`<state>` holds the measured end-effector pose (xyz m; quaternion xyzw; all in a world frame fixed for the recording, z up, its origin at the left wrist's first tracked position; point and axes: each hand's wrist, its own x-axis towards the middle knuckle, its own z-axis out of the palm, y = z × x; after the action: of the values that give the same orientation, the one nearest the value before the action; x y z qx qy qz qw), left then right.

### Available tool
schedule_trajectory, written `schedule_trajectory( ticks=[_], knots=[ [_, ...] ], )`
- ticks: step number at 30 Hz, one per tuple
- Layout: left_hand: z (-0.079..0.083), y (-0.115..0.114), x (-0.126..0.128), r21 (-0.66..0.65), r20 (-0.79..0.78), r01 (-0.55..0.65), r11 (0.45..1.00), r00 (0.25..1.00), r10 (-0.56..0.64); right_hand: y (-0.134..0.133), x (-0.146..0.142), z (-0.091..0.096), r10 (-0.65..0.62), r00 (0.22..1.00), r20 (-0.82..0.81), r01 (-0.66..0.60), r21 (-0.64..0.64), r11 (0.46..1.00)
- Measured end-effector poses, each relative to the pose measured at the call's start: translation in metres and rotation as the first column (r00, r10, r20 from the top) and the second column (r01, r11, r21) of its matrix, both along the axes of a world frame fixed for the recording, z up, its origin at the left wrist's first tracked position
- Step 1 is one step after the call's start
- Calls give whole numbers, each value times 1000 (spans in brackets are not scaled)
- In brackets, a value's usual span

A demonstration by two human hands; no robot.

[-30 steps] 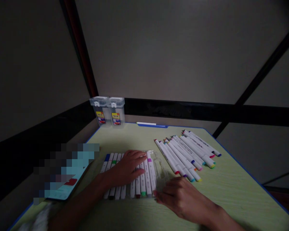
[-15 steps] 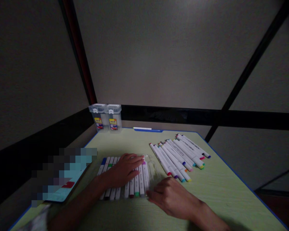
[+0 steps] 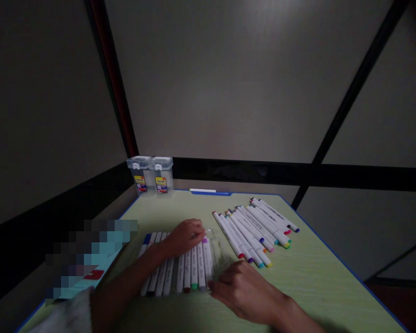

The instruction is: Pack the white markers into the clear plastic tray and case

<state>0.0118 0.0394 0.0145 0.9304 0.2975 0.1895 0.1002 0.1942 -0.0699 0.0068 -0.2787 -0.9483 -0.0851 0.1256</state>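
A clear plastic tray [image 3: 220,247] holds a row of white markers [image 3: 162,277] with coloured ends. My left hand [image 3: 187,237] lies over the far end of the row, fingers curled by the purple-ended marker [image 3: 208,259] at the row's right end. Whatever its fingertips grip is hidden. At that marker's near end is my right hand [image 3: 244,289], closed, with thumb and index fingertip touching or very close to it. I cannot tell whether it grips the marker or the tray edge. The tray's right part shows bare plastic.
A loose pile of white markers [image 3: 256,231] lies to the right of the tray. Two clear lidded boxes [image 3: 161,178] stand at the back left. One marker [image 3: 203,190] rests by a blue holder [image 3: 222,194] at the far edge. A partly blurred teal item [image 3: 74,289] lies left.
My left hand has drawn its spread fingers in and curled them near the purple-ended marker, uncovering more of the row. My right hand stays at the near end. The view has tilted slightly.
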Motion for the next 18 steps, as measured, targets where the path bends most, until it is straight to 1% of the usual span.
schedule_trajectory(
  ticks=[2, 6, 9, 13, 16, 18],
  knots=[
    [-1, 4, 9, 16, -15, -33, 999, 999, 33, 0, 0, 1, -10, 1000, 10, 10, -2, 1000],
    [3, 12, 28, 32, -64, -89, 996, 994, 91, -1, 0, 2, -26, 999, 25, 27, -6, 1000],
    [3, 29, 39, 45, -78, -176, 983, 981, 179, -2, 0, 1, -27, 999, 23, 27, -6, 1000],
    [-8, 65, 39, 67, -80, -286, 956, 953, 291, 0, -1, -1, -14, 999, 30, 14, 13, 1000],
    [-20, 88, 32, 84, -83, -325, 942, 940, 332, 2, -2, -1, 2, 999, 38, -3, 19, 1000],
    [-27, 99, 28, 109, -82, -344, 933, 932, 354, 2, -2, -1, 12, 999, 46, -13, 19, 1000]
  ],
)
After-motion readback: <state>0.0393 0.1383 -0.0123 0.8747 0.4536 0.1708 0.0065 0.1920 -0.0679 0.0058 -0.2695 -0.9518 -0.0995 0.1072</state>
